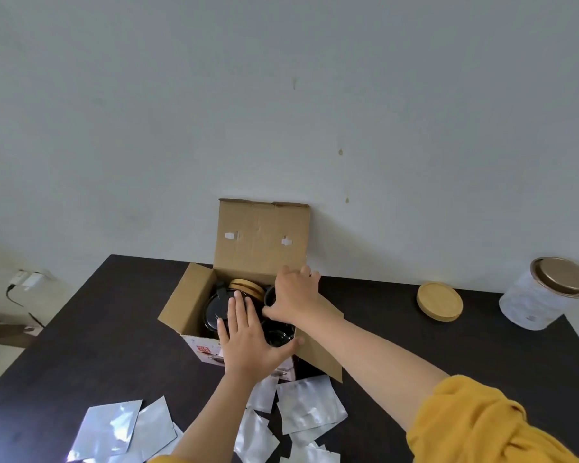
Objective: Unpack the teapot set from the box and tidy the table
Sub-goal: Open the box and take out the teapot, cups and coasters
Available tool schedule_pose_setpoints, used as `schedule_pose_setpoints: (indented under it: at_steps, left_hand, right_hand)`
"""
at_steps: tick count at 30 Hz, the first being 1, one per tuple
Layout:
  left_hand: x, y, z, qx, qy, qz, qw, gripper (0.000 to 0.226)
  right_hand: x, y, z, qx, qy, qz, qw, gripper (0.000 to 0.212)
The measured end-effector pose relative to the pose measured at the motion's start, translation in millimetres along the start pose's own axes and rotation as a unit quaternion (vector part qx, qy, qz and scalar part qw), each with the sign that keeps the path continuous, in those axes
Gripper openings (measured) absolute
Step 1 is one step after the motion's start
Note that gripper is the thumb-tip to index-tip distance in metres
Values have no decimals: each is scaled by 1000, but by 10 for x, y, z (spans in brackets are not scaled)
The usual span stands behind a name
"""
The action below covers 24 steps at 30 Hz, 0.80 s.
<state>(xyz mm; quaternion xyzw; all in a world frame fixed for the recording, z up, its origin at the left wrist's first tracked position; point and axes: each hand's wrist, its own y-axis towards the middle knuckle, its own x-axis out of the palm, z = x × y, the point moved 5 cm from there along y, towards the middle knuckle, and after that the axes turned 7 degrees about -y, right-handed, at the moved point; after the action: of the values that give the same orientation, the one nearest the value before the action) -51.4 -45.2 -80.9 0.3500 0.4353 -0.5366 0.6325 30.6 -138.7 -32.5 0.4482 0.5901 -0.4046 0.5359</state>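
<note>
An open cardboard box (188, 302) stands on the dark table (91, 339), its back flap upright against the wall. Inside lie a black teapot (214, 312), a stack of wooden coasters (246, 287) and a black cup (278, 330). My left hand (248, 342) rests flat over the box's front edge, fingers spread above the teapot and thumb at the box's right flap. My right hand (293, 295) reaches into the box's right side and curls around a black cup (268, 295) at the rim. How firmly the cup is held is partly hidden.
One wooden coaster (439, 301) lies on the table to the right. A white canister with a bronze lid (545, 292) stands at the far right. Several silver foil sachets (310, 404) are scattered along the near edge. A wall socket with a charger (27, 279) is at the left.
</note>
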Motion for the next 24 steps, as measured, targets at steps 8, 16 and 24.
schedule_pose_setpoints:
  at_steps: [8, 16, 24]
  left_hand:
    - [-8, 7, -17, -3, -3, -5, 1000, 144]
    - [1, 7, -30, 5, 5, 3, 1000, 142]
    - [19, 26, -23, 5, 7, 9, 1000, 141]
  right_hand:
    - [-437, -71, 177, 11, 82, 61, 995, 72]
    - [-429, -593, 1387, 94, 154, 14, 984, 53]
    - [16, -1197, 2880, 241, 9, -115, 964, 68]
